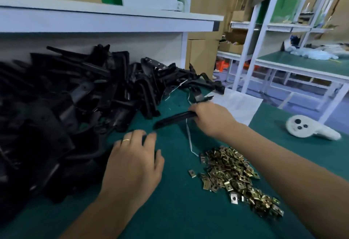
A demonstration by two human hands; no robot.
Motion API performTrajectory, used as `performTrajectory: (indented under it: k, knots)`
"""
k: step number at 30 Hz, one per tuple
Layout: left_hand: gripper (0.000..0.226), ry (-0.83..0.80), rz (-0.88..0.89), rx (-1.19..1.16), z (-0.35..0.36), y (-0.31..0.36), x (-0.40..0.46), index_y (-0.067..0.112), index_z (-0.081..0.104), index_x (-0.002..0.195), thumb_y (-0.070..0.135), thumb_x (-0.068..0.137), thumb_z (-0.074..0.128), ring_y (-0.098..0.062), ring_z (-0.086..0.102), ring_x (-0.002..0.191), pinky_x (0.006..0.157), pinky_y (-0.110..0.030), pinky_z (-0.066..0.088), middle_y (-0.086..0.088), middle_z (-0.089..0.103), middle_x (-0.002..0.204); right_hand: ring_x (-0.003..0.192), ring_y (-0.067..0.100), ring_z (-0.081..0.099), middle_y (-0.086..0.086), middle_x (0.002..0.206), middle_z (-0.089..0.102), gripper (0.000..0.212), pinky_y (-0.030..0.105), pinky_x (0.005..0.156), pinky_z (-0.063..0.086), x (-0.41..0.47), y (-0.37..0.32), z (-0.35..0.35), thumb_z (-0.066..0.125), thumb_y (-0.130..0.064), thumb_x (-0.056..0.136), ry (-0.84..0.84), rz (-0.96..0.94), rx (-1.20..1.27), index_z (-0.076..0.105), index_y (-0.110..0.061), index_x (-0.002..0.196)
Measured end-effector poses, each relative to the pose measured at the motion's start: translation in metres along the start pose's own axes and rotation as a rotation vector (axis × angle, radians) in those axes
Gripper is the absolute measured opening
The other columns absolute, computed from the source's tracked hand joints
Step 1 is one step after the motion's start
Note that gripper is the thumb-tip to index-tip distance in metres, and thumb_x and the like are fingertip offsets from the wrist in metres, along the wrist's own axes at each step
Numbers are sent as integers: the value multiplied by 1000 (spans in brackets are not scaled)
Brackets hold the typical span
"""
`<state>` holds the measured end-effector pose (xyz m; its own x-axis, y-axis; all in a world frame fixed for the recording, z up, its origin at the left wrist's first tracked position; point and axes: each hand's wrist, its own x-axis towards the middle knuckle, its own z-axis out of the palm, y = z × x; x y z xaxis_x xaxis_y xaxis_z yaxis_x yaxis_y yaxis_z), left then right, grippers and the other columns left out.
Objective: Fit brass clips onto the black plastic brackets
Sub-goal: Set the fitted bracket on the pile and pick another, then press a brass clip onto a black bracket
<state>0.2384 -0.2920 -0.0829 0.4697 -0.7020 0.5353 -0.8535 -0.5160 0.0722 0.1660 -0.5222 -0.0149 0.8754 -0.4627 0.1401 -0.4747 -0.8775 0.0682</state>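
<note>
- Our right hand (211, 119) grips one long black plastic bracket (173, 118) by its far end, fingers curled round it; the bracket's free end points left and down toward the table.
- Our left hand (135, 161) lies palm down with fingers spread and fairly straight, holding nothing that we can see; its fingertips (152, 136) reach the edge of the bracket pile. A thin gold ring (126, 140) sits on one finger.
- Large heap of black plastic brackets (66, 106) fills the left side of the green-topped table (170, 210), stacked against the white back panel.
- Loose pile of small brass clips (236, 178) lies on the table to the right of our left hand and under our right forearm; a few single clips sit just apart from its left edge.
- A thin white strip (189, 140) runs across the table from the held bracket down toward the clips.
- A white sheet of paper (238, 106) lies beyond our right hand at the table's far edge.
- A white fuzzy handheld object with three dark round spots (309, 129) rests on the table well to the right.
- White shelving frames (264, 31) and brown cardboard boxes (204, 57) stand behind.
</note>
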Motion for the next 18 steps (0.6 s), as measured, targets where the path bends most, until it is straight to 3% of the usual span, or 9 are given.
performTrajectory:
  k: [3,7,10,11,13,15,16,18]
  knots:
    - [63,90,42,-32,-4,7,5,7,50,150,31,94,62,-32,52,130,105,-47,49,-14,57,137,90,30,66,4,94,69,16,43,73,56,-17,-5,-19,64,-30,100,222,-79,64,61,-23,114]
    - [66,310,163,98,-9,27,4,7,42,157,24,96,63,-40,36,149,118,-63,31,-25,46,150,74,9,65,-9,81,68,36,30,65,51,-53,-24,-58,84,-42,84,-53,-244,318,51,-32,96]
    - [62,446,251,118,-6,32,0,6,43,156,15,98,62,-39,49,141,114,-65,35,-23,57,142,66,10,70,-7,76,71,17,25,60,51,-66,-24,-61,75,-35,93,-239,-395,460,60,-27,90]
    - [66,392,251,78,-6,32,0,6,37,159,13,97,62,-37,57,130,109,-59,42,-18,62,134,65,15,73,-6,77,74,11,27,58,54,-67,-22,-60,71,-32,97,-318,-460,644,65,-22,94]
    - [74,249,162,-12,-5,26,2,9,30,161,11,97,66,-32,63,93,79,-46,53,-9,62,111,68,30,74,5,87,77,23,36,57,56,-66,-15,-52,62,-32,103,-449,-499,1017,66,-10,107]
    - [76,146,21,-85,-8,22,4,13,28,162,21,98,68,-28,60,72,54,-37,45,-4,58,100,71,36,71,14,92,76,45,36,59,56,-59,-4,-39,52,-40,104,-453,-424,1269,62,2,113]
    - [76,105,-21,-102,-9,20,5,16,25,163,28,99,63,-27,58,69,50,-34,39,-3,57,99,71,33,70,13,91,76,47,34,59,56,-54,4,-33,49,-40,104,-403,-364,1310,62,4,111]
    - [72,39,-61,-69,-7,18,7,19,22,164,36,101,53,-24,57,70,49,-30,32,0,54,99,72,20,70,6,87,77,31,26,62,54,-47,20,-23,60,-29,103,-273,-292,1101,69,1,101]
